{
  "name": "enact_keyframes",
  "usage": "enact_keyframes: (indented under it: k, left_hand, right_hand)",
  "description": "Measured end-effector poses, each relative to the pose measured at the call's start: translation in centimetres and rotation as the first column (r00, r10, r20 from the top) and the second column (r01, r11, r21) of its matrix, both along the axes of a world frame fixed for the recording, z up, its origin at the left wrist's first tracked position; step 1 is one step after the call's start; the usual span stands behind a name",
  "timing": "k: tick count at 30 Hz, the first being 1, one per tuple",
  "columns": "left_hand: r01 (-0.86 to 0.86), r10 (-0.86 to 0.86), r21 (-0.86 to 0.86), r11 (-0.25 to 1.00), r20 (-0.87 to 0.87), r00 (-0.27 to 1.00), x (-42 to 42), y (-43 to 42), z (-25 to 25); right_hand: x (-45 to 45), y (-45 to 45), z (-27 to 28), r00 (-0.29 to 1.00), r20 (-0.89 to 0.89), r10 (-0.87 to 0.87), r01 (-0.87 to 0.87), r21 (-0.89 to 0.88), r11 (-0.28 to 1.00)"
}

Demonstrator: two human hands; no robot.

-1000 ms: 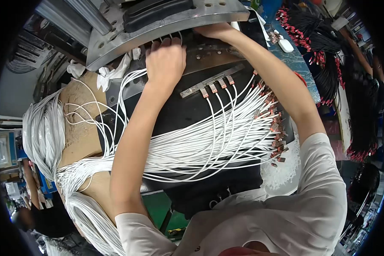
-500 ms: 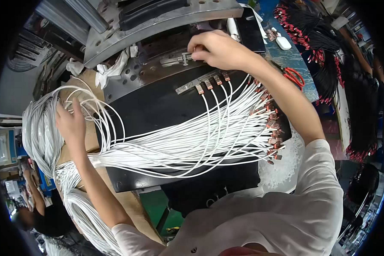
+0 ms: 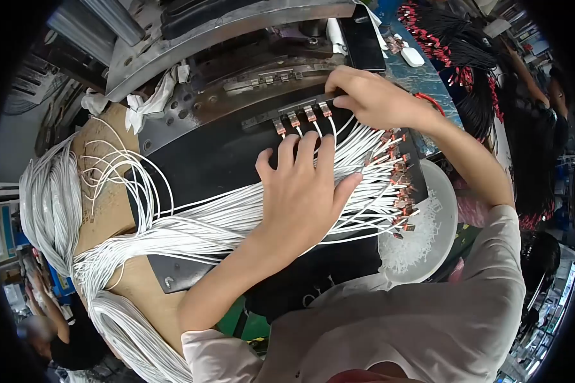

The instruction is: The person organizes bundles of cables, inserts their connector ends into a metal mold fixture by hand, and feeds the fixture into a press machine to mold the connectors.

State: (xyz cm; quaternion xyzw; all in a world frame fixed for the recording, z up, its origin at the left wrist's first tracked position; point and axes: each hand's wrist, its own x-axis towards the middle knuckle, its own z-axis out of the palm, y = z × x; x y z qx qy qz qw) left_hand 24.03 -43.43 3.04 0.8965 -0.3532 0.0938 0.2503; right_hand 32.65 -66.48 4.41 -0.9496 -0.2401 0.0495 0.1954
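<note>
My left hand [image 3: 303, 188] is spread over the bundle of white cables [image 3: 191, 233], its fingertips at the cables just below a row of metal connectors [image 3: 310, 113]. These few connectors sit side by side along a slotted metal bar [image 3: 259, 119] on the black work surface. At the right end of that bar, my right hand [image 3: 374, 99] has its thumb and index finger closed around the bar's end. Many loose cable ends with orange-and-metal connectors [image 3: 399, 182] fan out below my right hand. Behind the bar, a second metal strip [image 3: 271, 79] with small blocks lies in the press.
A steel press plate [image 3: 236, 35] overhangs the back. White rags [image 3: 150, 105] hang at its left. A round tub [image 3: 450, 220] of clear scraps stands at right. Red-handled pliers [image 3: 431, 102], a dark phone-like slab [image 3: 362, 43] and black cables [image 3: 460, 41] lie farther right. Another person [image 3: 64, 332] is at lower left.
My left hand has moved from the left cable coil to the connectors. My right hand has let go of the small metal piece in the press and come down right to the bar's end.
</note>
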Motion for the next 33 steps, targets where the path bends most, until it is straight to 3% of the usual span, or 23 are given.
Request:
enact_keyframes:
  k: [4,6,8,10,11,12,15,18,19,23,26,29,30,31,32,33]
  left_hand:
    - [-0.043,0.043,0.074,0.996,-0.001,0.999,0.7,-0.2,0.5]
    - [-0.064,0.068,0.094,0.994,-0.038,0.997,0.9,0.0,2.1]
    - [-0.065,0.071,-0.062,0.996,0.084,0.994,3.0,0.2,1.4]
    - [-0.071,0.086,-0.124,0.990,0.118,0.989,7.9,0.5,0.3]
    - [-0.080,0.096,-0.125,0.989,0.128,0.987,10.7,0.7,0.0]
    - [-0.090,0.108,-0.128,0.988,0.139,0.984,13.2,0.8,-0.2]
    - [-0.114,0.122,-0.069,0.991,0.123,0.985,16.5,1.6,-0.9]
    - [-0.160,0.154,0.058,0.985,0.095,0.983,17.2,2.4,-0.6]
    - [-0.171,0.165,0.070,0.983,0.078,0.983,17.4,2.6,-0.4]
    - [-0.192,0.189,0.071,0.979,0.040,0.981,18.4,2.5,-0.7]
    - [-0.222,0.220,0.112,0.969,0.030,0.975,18.9,2.8,-1.3]
    - [-0.235,0.232,0.193,0.953,0.039,0.972,18.5,2.8,-0.5]
    - [-0.247,0.243,0.240,0.939,0.049,0.969,18.1,2.7,-0.2]
    - [-0.262,0.256,0.283,0.923,0.060,0.965,17.8,2.6,0.1]
    - [-0.255,0.216,0.214,0.943,0.188,0.958,17.0,2.8,0.2]
    - [-0.236,0.182,0.148,0.960,0.311,0.933,15.1,3.2,0.2]
  right_hand:
    - [1.3,2.0,0.4,0.912,-0.403,0.076,0.063,0.320,0.945]
    - [3.4,2.6,1.3,0.892,-0.446,0.068,0.124,0.387,0.914]
    - [6.1,3.1,0.8,0.961,-0.276,-0.008,0.146,0.484,0.863]
    - [9.8,4.3,0.7,0.959,0.057,-0.278,0.258,0.229,0.939]
    - [15.7,3.1,-2.6,0.896,0.401,-0.191,0.090,0.259,0.962]
    - [20.3,2.1,-5.9,0.709,0.698,-0.103,-0.081,0.225,0.971]
    - [18.4,3.7,-0.9,0.539,0.843,-0.010,0.198,-0.116,0.973]
    - [20.0,2.5,-2.5,0.340,0.936,0.093,0.145,-0.150,0.978]
    - [19.9,2.4,-2.2,0.421,0.905,0.063,0.092,-0.112,0.989]
    - [20.1,3.4,-3.9,0.368,0.925,-0.093,0.245,0.000,0.969]
    - [19.5,3.2,-2.8,0.529,0.848,-0.035,0.245,-0.113,0.963]
    - [16.3,6.0,-0.4,0.500,0.849,-0.170,0.296,0.017,0.955]
    - [18.1,6.6,-2.0,0.543,0.834,-0.094,0.043,0.084,0.996]
    - [21.5,7.0,-5.0,0.564,0.826,-0.006,-0.213,0.153,0.965]
    - [23.3,7.2,-6.7,0.563,0.822,0.085,-0.451,0.219,0.865]
    - [19.0,7.1,-4.9,0.800,0.600,-0.010,-0.112,0.166,0.980]
